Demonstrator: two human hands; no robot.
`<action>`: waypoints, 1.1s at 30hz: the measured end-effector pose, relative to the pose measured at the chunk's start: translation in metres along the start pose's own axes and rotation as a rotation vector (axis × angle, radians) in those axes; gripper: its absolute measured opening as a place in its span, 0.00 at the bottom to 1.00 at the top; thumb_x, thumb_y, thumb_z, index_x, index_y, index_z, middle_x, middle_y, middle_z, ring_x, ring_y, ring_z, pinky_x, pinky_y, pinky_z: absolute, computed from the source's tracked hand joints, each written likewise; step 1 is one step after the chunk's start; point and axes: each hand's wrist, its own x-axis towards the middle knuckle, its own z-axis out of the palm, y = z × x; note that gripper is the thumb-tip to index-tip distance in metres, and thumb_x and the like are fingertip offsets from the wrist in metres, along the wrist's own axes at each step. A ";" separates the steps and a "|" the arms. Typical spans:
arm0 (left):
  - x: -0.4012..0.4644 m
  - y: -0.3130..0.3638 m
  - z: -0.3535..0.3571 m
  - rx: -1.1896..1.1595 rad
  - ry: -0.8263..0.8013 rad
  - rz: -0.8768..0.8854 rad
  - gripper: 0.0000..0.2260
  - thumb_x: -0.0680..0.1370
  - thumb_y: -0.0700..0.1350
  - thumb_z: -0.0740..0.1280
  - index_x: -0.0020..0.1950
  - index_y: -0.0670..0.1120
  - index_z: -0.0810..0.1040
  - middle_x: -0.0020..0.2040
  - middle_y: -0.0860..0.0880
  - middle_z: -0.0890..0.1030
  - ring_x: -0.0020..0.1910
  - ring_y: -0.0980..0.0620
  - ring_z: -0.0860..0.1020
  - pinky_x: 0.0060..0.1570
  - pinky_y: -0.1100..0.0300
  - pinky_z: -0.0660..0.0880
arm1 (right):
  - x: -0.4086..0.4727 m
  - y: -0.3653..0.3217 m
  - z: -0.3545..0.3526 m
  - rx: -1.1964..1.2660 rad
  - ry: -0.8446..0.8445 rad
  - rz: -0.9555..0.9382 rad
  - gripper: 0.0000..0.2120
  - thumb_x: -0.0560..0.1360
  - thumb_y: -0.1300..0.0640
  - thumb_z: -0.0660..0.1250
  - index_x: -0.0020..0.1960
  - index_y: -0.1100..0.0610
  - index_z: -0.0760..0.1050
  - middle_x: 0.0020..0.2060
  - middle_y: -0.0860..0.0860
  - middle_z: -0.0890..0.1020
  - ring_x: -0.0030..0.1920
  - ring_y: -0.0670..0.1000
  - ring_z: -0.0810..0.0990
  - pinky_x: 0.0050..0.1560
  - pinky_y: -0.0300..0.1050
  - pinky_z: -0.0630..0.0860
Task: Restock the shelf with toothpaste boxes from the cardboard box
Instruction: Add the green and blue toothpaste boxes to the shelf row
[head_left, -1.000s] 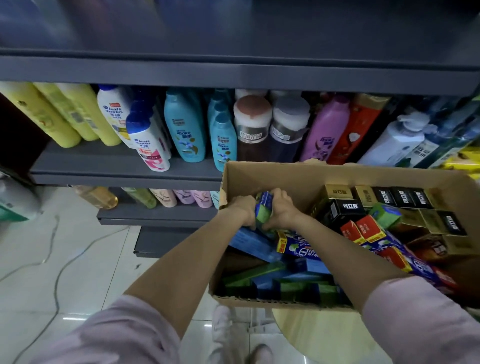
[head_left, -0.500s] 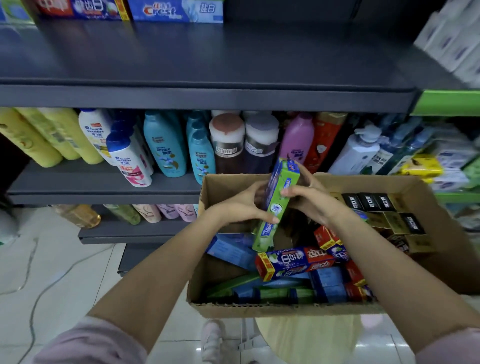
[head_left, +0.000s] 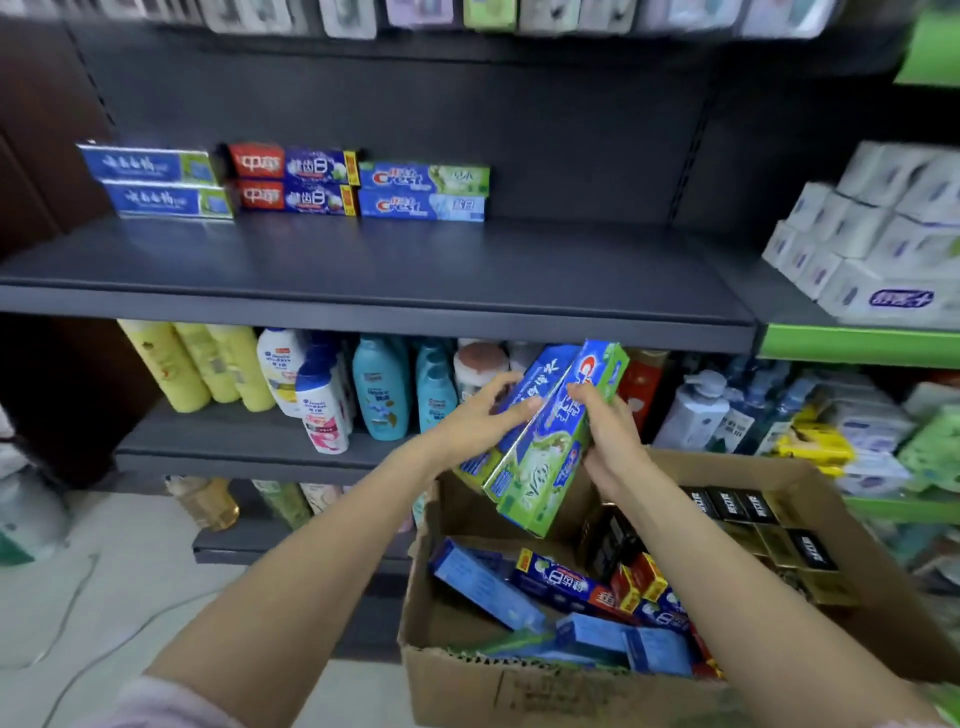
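Note:
Two green-and-blue toothpaste boxes (head_left: 545, 441) are held side by side, tilted, above the open cardboard box (head_left: 519, 686). My left hand (head_left: 475, 421) grips their left side and my right hand (head_left: 605, 436) grips the right side. The cardboard box holds several more toothpaste boxes (head_left: 561, 587), blue, red and black-gold. The dark grey shelf (head_left: 389, 270) above carries three short stacks of toothpaste boxes (head_left: 291, 179) at its back left.
Shampoo bottles (head_left: 322, 384) fill the shelf below. White tissue packs (head_left: 878, 234) sit on the green-edged shelf to the right. Bottles and yellow packs (head_left: 810, 436) stand right of the cardboard box. A tiled floor with a cable (head_left: 78, 613) lies at left.
Both hands have lifted out of the cardboard box with the toothpaste boxes, from deep inside to above its rim. The view has tilted up, showing the toothpaste shelf.

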 end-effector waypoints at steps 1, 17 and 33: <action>-0.006 0.002 -0.005 -0.009 0.010 0.003 0.17 0.79 0.52 0.63 0.66 0.52 0.65 0.59 0.50 0.76 0.45 0.59 0.79 0.48 0.63 0.79 | -0.001 0.001 0.002 0.003 -0.006 0.021 0.12 0.77 0.62 0.62 0.60 0.64 0.73 0.48 0.58 0.83 0.43 0.52 0.83 0.46 0.49 0.80; -0.059 0.020 -0.049 -0.031 0.140 -0.051 0.17 0.79 0.49 0.65 0.64 0.46 0.66 0.46 0.49 0.82 0.38 0.54 0.82 0.43 0.58 0.80 | -0.038 -0.012 0.072 -0.217 -0.044 -0.046 0.03 0.72 0.58 0.71 0.44 0.55 0.78 0.40 0.53 0.84 0.36 0.49 0.83 0.36 0.42 0.82; -0.075 0.102 -0.135 0.856 0.586 0.251 0.39 0.56 0.55 0.81 0.62 0.44 0.72 0.55 0.47 0.71 0.57 0.47 0.70 0.57 0.54 0.71 | -0.034 -0.095 0.159 -0.833 -0.359 -0.350 0.10 0.65 0.56 0.75 0.42 0.55 0.76 0.38 0.51 0.80 0.40 0.52 0.77 0.41 0.46 0.72</action>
